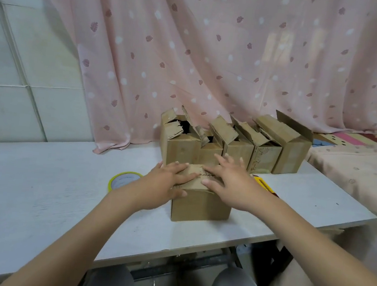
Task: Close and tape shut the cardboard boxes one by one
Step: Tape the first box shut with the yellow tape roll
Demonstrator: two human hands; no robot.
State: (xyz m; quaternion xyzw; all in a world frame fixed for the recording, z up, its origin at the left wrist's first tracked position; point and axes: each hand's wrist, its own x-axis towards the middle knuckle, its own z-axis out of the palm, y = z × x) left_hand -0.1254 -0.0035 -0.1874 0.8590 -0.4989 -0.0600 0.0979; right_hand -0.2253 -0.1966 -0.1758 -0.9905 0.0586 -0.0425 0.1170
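A small cardboard box (201, 206) stands on the white table (57, 198) in front of me, its top flaps folded down. My left hand (166, 183) presses flat on the left flap, thumb over the front edge. My right hand (230, 183) presses flat on the right flap with fingers spread. A roll of tape (122, 180) with a yellow-green rim lies on the table just left of the box, partly behind my left wrist. Behind the box stands a row of several cardboard boxes (230, 143) with their flaps up.
A yellow tool (265, 185) lies on the table right of the box, mostly hidden by my right hand. A pink curtain (193, 60) hangs behind the table. A cloth-covered surface (357, 168) adjoins the table's right end. The table's near edge runs above my knees.
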